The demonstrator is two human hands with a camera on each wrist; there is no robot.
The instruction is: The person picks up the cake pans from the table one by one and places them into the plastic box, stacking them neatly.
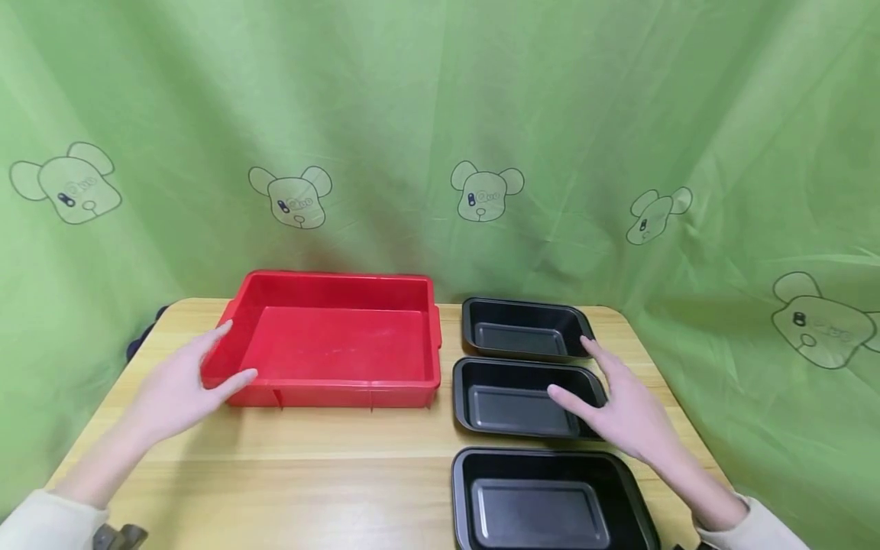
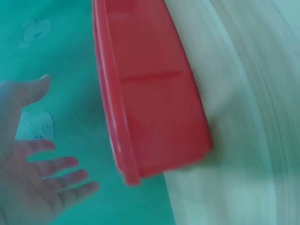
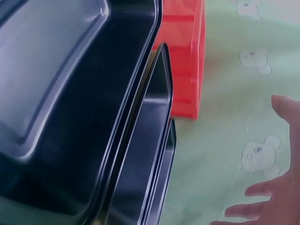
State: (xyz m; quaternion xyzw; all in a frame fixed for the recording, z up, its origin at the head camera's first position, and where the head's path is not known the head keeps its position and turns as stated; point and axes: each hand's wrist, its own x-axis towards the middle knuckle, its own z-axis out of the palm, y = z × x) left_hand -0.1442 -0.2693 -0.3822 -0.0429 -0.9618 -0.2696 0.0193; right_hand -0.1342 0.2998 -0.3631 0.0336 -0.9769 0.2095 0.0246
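At the left front corner of a red plastic bin (image 1: 344,347), my left hand (image 1: 177,388) hovers with fingers and thumb spread. A gap separates that hand from the red wall (image 2: 159,98) in the left wrist view. My right hand (image 1: 631,409) is held over the right ends of the black loaf pans, its thumb above the middle pan (image 1: 509,409). Its fingertips overlap the right end of the far pan (image 1: 519,340) in the head view. The right wrist view shows this hand holding nothing. Nearest to me lies a third pan (image 1: 539,512), partly cut off.
Everything stands on a light wooden table (image 1: 309,473) with rounded far corners. Green cloth (image 1: 385,114) printed with bear heads hangs behind and on both sides. Something dark (image 1: 140,336) shows beyond the left table edge.
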